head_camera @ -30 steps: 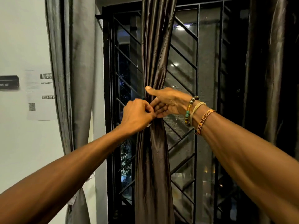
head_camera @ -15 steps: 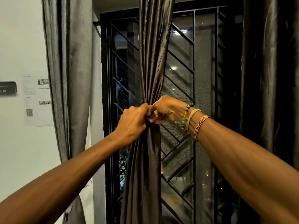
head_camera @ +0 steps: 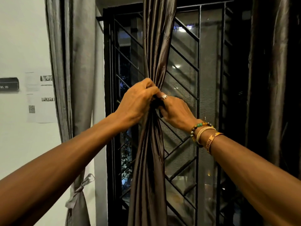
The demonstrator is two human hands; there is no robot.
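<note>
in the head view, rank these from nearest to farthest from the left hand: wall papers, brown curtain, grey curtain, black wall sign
1. brown curtain, gripped by the left hand, centre.
2. grey curtain, to its left.
3. wall papers, further left.
4. black wall sign, far left edge.

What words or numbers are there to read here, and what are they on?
"05", after blurred letters: on the dark sign on the wall.
Papers taped to the wall: print and a square code, too small to read.
Orange wristband: dark marks, too blurred to read.
</note>
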